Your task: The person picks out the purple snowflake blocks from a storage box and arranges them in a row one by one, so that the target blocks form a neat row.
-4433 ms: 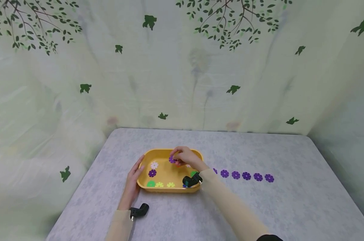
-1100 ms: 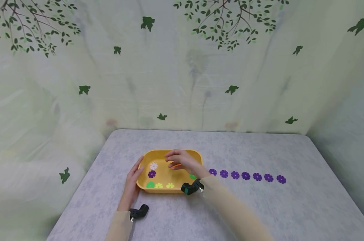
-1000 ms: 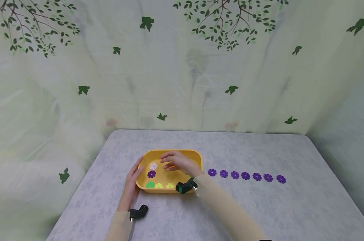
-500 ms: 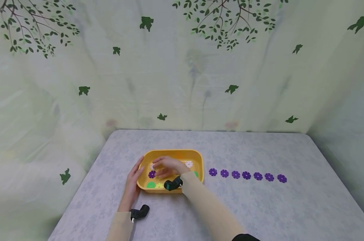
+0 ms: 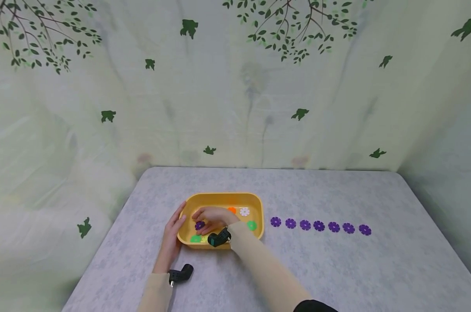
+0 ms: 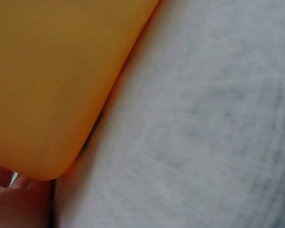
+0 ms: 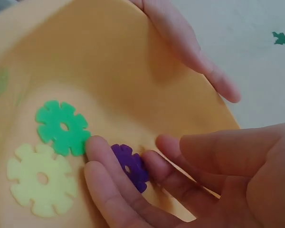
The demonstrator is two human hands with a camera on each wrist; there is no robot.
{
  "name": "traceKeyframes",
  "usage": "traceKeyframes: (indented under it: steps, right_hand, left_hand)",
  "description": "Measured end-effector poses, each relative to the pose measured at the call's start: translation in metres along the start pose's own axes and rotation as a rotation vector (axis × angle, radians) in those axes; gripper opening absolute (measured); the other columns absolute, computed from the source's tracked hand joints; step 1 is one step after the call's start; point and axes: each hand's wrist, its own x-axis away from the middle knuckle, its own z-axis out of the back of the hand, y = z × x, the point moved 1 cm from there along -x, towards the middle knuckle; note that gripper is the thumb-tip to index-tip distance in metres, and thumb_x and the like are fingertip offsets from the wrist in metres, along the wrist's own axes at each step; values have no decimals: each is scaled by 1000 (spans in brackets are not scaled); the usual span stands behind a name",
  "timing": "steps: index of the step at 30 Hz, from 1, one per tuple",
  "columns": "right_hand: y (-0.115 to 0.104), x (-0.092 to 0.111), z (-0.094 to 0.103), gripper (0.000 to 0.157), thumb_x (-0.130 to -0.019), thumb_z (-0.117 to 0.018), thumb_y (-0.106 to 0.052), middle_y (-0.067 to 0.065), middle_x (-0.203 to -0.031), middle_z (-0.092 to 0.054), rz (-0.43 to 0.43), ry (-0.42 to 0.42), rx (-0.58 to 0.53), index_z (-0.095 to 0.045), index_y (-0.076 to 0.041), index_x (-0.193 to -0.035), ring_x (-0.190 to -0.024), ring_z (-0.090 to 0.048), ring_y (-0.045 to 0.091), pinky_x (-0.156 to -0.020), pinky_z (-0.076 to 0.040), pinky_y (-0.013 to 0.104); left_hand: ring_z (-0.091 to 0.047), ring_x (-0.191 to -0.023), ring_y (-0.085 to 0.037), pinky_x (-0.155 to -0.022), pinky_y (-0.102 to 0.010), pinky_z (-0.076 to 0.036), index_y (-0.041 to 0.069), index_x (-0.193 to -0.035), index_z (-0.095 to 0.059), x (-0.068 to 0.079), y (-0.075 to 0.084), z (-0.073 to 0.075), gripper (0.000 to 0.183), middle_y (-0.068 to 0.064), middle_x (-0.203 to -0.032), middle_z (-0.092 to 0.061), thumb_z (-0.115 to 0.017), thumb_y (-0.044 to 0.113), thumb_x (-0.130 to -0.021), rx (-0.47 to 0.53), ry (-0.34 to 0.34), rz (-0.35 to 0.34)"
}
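Observation:
The yellow tray (image 5: pixel 220 246) stands on the table in the head view. My left hand (image 5: pixel 172 236) holds its left rim, thumb over the edge and fingers along the outer side. Inside the tray, my right hand (image 5: pixel 214 219) pinches a purple notched flower-shaped disc (image 7: pixel 128 168), which stands tilted between the fingertips in the right wrist view. Close by lie a green disc (image 7: pixel 64 127) and a pale yellow disc (image 7: pixel 42 179). The left wrist view shows mostly the tray's outer wall (image 6: pixel 52 85), with part of the left hand at the lower corner.
Right of the tray, several purple discs (image 5: pixel 319 226) lie in a row on the grey table (image 5: pixel 399 260). An orange disc (image 5: pixel 231 210), a white disc (image 5: pixel 244 211) and another green disc (image 5: pixel 251 225) are in the tray's right half. A leaf-patterned curtain (image 5: pixel 235 86) hangs behind.
One purple disc passed from the right hand to the row's right end. The right hand then returned over the tray, moved left and took hold of another purple disc. The left hand stayed.

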Motion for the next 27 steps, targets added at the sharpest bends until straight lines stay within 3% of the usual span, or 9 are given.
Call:
traceKeyframes:
  steps: [5, 11, 17, 22, 27]
  right_hand:
    - [-2, 3, 3, 26, -98, -45, -2, 16, -92, -59, -17, 10, 48, -58, 6, -119, -75, -65, 27, -75, -57, 36]
    - [0, 6, 9, 14, -91, -50, 5, 11, -74, -60, 44, 109, 164, -63, 9, -95, -59, -59, 17, -63, -57, 28]
    - [-1, 14, 27, 9, -92, -54, 0, 5, -68, -59, 125, 143, 266, -63, 3, -89, -54, -52, 13, -48, -46, 19]
    - [-6, 30, 48, 12, -96, -55, -7, 5, -75, -60, 187, 129, 242, -61, 2, -98, -61, -57, 15, -64, -56, 32]
    - [-4, 52, 71, 13, -98, -50, -6, 8, -82, -62, 231, 124, 130, -58, 3, -102, -66, -59, 19, -80, -55, 46]
  left_hand:
    - [-22, -141, -14, -111, -30, -27, 16, -150, -33, -1, -1, -1, 50, 2, -155, -25, -45, 25, -103, 16, -7, -6]
    - [-23, -140, -15, -111, -31, -27, 16, -150, -33, -3, -2, -1, 50, 2, -156, -25, -45, 25, -103, 37, -20, -16]
    - [-23, -140, -15, -111, -30, -28, 16, -150, -34, -2, -3, -2, 49, 2, -156, -25, -45, 24, -103, 51, -22, -17]
    - [-24, -140, -14, -109, -28, -30, 19, -149, -35, -1, -3, -1, 49, 4, -155, -26, -47, 27, -102, 26, -7, -16]
    - [-24, -140, -12, -110, -29, -29, 21, -149, -36, -1, -2, 0, 49, 5, -154, -27, -47, 28, -102, 19, -4, -7]
